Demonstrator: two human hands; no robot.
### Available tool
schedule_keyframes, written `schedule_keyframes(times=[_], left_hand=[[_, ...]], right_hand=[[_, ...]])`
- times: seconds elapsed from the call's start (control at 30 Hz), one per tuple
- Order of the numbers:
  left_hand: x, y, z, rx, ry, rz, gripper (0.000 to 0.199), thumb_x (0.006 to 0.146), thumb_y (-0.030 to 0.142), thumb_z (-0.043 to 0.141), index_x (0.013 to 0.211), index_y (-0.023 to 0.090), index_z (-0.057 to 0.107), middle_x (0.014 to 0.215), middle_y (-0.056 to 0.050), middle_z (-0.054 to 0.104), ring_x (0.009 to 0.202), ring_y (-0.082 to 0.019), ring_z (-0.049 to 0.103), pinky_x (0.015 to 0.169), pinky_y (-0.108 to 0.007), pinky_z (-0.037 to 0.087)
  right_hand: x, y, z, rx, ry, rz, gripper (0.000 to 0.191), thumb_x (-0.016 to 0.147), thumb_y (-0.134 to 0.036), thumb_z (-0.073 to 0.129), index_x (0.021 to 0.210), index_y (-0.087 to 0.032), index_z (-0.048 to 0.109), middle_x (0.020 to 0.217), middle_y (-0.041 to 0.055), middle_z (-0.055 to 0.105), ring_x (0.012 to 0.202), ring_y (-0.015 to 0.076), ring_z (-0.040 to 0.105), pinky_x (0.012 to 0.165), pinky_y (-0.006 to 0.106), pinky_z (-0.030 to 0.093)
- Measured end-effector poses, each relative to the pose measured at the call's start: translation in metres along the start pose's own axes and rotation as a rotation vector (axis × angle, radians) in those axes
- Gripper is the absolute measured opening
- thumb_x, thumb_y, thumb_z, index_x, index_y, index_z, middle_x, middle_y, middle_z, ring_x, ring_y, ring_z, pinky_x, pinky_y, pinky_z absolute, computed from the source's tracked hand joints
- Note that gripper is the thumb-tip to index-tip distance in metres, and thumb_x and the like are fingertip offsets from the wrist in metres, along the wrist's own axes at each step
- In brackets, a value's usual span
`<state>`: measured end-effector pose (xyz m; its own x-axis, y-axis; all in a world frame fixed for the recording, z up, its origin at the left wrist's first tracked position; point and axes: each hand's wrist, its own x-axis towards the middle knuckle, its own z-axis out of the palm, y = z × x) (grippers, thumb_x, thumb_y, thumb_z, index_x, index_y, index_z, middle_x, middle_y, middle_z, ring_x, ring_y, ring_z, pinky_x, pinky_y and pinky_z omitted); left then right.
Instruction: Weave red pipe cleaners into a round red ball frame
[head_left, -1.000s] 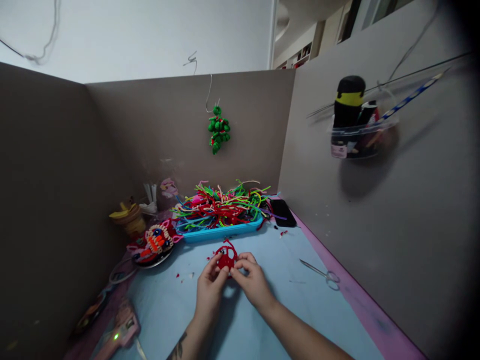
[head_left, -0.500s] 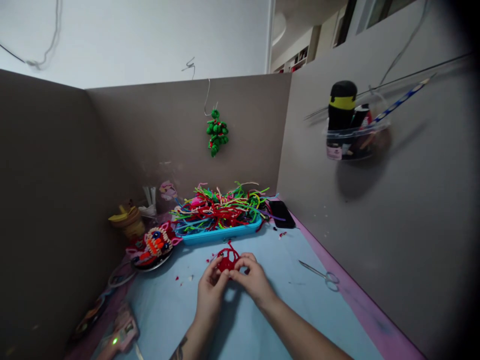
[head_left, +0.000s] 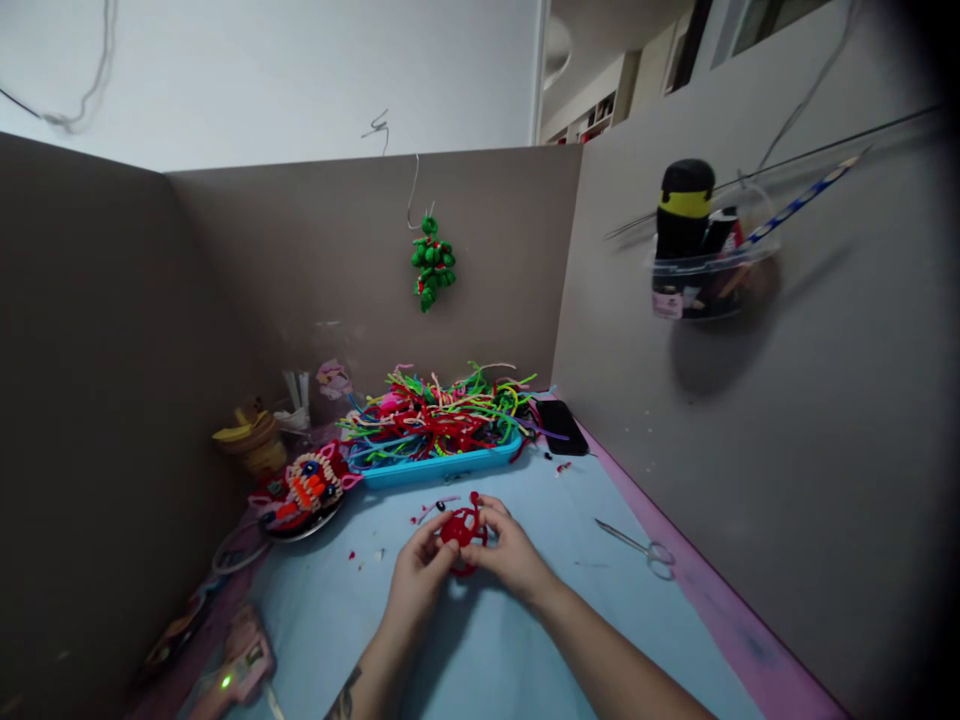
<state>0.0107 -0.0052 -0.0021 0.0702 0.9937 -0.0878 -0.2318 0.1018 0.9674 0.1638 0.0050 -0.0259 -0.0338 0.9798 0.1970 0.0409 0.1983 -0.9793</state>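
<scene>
Red fuzzy pipe-cleaner piece [head_left: 463, 528], looped and openwork; left hand [head_left: 420, 572] and right hand [head_left: 511, 550] pinch it.

Blue table [head_left: 480, 650] with tray [head_left: 442, 466], scissors [head_left: 637, 546]

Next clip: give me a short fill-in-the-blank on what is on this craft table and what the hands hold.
1. Both hands, left hand and right hand, hold a small pipe-cleaner piece coloured ____.
2. The loose pipe cleaners lie heaped in a tray coloured ____.
3. To the right of the hands, on the mat, lies a pair of ____.
4. A ____ pipe-cleaner figure hangs on the back wall.

Missing words: red; blue; scissors; green
</scene>
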Motion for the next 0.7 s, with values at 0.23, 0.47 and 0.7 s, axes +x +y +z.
schedule_keyframes(times=[0.23,0.47,0.7], left_hand=[[0.0,0.004,-0.003,-0.002,-0.039,-0.041,0.055,0.056,0.038,0.084,0.103,0.012,0.072,0.055,0.003,0.059,0.052,-0.011,0.05,0.056,-0.023,0.038],[0.002,0.004,-0.006,0.131,-0.009,0.074,0.055,0.062,0.041,0.08,0.109,0.013,0.071,0.068,-0.004,0.069,0.063,-0.017,0.061,0.064,-0.028,0.046],[-0.009,0.003,-0.003,0.462,0.173,0.436,0.033,0.072,0.035,0.072,0.102,0.021,0.074,0.091,-0.009,0.071,0.075,-0.022,0.062,0.073,-0.033,0.05]], right_hand=[[0.003,-0.001,-0.004,0.089,-0.062,0.024,0.052,0.061,-0.069,0.072,0.07,-0.018,0.07,0.11,0.0117,0.06,0.12,0.0315,0.051,0.104,0.046,0.035],[0.003,-0.001,-0.001,0.15,-0.008,0.045,0.052,0.064,-0.068,0.07,0.064,-0.017,0.065,0.113,0.0116,0.059,0.109,0.028,0.058,0.099,0.043,0.04],[0.007,0.006,0.001,0.233,0.165,-0.021,0.05,0.067,-0.067,0.07,0.077,-0.018,0.069,0.122,0.0129,0.055,0.115,0.0279,0.055,0.101,0.042,0.04]])
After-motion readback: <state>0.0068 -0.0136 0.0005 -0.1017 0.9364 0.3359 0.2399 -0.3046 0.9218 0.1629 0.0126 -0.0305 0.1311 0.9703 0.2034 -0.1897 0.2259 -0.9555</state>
